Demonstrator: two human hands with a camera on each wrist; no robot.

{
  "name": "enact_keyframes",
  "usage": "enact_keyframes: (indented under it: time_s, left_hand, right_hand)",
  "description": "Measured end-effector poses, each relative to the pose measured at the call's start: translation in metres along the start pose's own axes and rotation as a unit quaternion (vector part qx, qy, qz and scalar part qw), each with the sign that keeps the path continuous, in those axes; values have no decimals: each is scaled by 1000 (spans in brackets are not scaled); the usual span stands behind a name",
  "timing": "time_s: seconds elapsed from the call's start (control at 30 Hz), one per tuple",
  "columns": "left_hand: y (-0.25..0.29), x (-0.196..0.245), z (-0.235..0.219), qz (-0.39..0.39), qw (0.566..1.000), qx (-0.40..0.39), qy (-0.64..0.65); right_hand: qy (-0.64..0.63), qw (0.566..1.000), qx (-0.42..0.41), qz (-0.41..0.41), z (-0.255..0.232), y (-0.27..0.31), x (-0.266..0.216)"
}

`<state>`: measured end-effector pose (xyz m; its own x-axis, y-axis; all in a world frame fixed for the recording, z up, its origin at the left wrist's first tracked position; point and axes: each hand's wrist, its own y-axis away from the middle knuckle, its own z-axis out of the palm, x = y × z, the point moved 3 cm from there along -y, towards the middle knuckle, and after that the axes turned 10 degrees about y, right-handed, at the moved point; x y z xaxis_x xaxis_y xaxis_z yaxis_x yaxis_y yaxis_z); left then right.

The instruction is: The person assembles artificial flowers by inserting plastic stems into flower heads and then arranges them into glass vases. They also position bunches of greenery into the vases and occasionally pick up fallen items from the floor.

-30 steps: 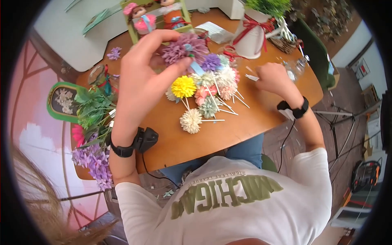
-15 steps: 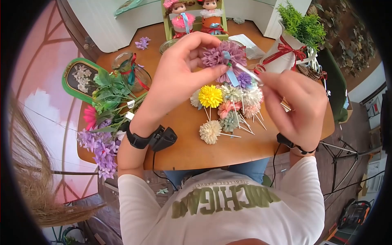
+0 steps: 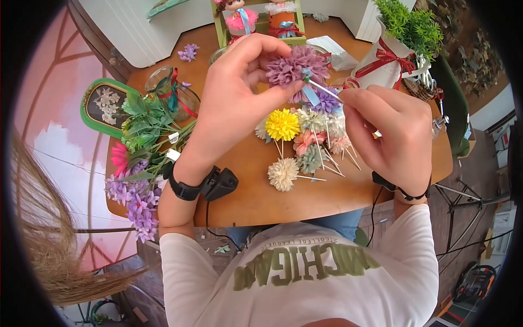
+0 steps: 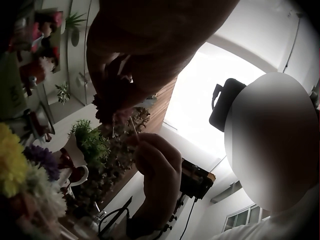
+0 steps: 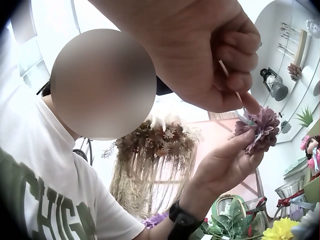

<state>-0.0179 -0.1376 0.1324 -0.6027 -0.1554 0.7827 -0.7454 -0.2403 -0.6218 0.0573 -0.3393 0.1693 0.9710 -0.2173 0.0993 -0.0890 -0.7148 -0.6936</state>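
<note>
My left hand (image 3: 239, 90) holds a mauve artificial flower (image 3: 293, 66) between thumb and fingers, its underside turned to the right. A light blue ribbon (image 3: 311, 95) hangs at the flower's green base. From the right, my right hand (image 3: 393, 131) pinches a thin white stick (image 3: 325, 88), whose far end meets that green base. In the right wrist view the mauve flower (image 5: 264, 131) sits in the left hand's fingertips, just below the right hand. Below both hands, several pompom flowers on white sticks lie on the table, among them a yellow flower (image 3: 283, 125) and a cream flower (image 3: 283, 174).
On the wooden table (image 3: 245, 204), a glass jar (image 3: 163, 82), a green-framed picture (image 3: 103, 109) and lilac flowers (image 3: 133, 196) stand or lie at the left. Behind are dolls in a green holder (image 3: 260, 24). A white pot (image 3: 376, 62) with greenery stands back right.
My right hand came from the table's right side with a white stick and brought it to the mauve flower's base. The left hand keeps its hold on the flower. The head view shifted.
</note>
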Motion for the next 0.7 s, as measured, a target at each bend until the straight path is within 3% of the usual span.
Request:
enact_keyframes:
  time_s: [0.13, 0.2, 0.3, 0.57, 0.7]
  left_hand:
    - [1, 0, 1, 25, 998, 17, -48]
    - [1, 5, 3, 90, 982, 0, -164]
    - [7, 12, 14, 138, 964, -16, -228]
    - [13, 17, 24, 138, 952, -41, -270]
    - [10, 22, 18, 155, 939, -49, -302]
  right_hand:
    - [11, 1000, -12, -2, 2, 0, -1]
    - [14, 1000, -11, -3, 4, 0, -1]
    - [6, 1000, -20, -20, 10, 1, -2]
    - [-23, 998, -55, -14, 15, 1, 1]
    - [-39, 999, -35, -13, 14, 0, 10]
